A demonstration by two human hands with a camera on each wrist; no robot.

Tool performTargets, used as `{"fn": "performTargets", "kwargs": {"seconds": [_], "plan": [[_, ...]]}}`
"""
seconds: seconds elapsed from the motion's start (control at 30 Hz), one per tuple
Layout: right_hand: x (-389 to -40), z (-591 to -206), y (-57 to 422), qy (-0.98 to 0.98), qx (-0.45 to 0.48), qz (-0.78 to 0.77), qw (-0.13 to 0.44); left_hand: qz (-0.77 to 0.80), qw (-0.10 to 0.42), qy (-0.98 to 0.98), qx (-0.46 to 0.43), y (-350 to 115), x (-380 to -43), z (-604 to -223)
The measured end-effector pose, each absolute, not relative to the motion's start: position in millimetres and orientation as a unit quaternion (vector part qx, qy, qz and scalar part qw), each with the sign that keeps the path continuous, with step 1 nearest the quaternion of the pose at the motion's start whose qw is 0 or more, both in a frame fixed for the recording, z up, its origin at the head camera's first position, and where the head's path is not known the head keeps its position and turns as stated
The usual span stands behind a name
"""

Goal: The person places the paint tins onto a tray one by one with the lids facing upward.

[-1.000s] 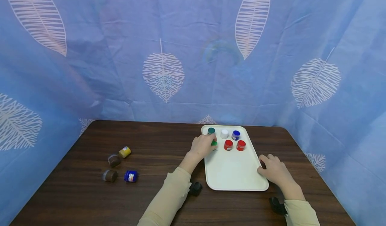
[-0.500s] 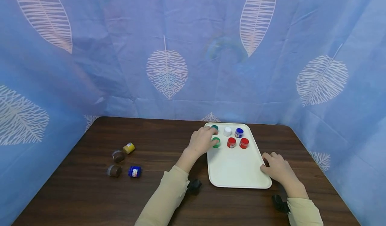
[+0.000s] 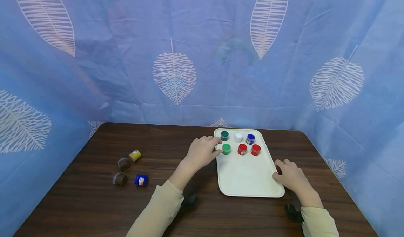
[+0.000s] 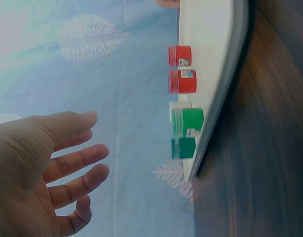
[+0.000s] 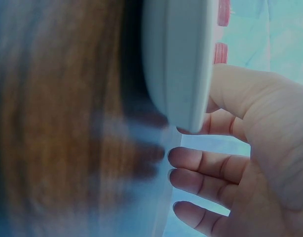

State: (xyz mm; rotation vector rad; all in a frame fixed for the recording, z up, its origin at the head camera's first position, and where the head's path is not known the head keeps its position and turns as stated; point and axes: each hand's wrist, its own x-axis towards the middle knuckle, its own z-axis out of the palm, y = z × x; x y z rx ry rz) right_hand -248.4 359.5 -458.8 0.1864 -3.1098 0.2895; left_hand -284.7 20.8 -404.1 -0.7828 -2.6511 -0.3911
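My left hand (image 3: 202,152) hovers at the left edge of the white tray (image 3: 249,180), its fingers loosely spread with nothing between them. Nearest to it is a small green paint jar (image 3: 226,149), standing upright on the tray; the left wrist view shows a gap between the fingers and that green jar (image 4: 188,122). Behind it stands a dark green jar (image 3: 224,136). My right hand (image 3: 291,175) holds the tray's right rim. In the right wrist view its thumb overlaps the tray (image 5: 183,59) and the index fingertip is right at the edge, partly hidden.
On the tray also stand a white jar (image 3: 238,137), a blue jar (image 3: 250,139) and two red jars (image 3: 242,149). At the table's left lie a yellow jar (image 3: 135,155), two brown jars (image 3: 120,179) and another blue jar (image 3: 141,180). A leaf-printed blue curtain (image 3: 202,72) hangs behind.
My left hand has let go of the green jar and moved left off the tray, uncovering both green jars. My right hand stays at the rim. The head view has shifted slightly.
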Motion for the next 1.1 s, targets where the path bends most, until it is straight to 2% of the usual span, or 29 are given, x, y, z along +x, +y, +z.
{"fn": "performTargets", "kwargs": {"seconds": [0.27,1.1], "plan": [[-249.0,-459.9,359.4,-0.994,0.056,0.091,-0.003,-0.128,0.212,-0.922,-0.299,-7.8,-264.9,-402.7],[-246.2,-457.7,358.3,-0.994,0.058,0.096,0.003,-0.098,0.227,-0.934,-0.26,-92.5,-226.4,-409.9]]}}
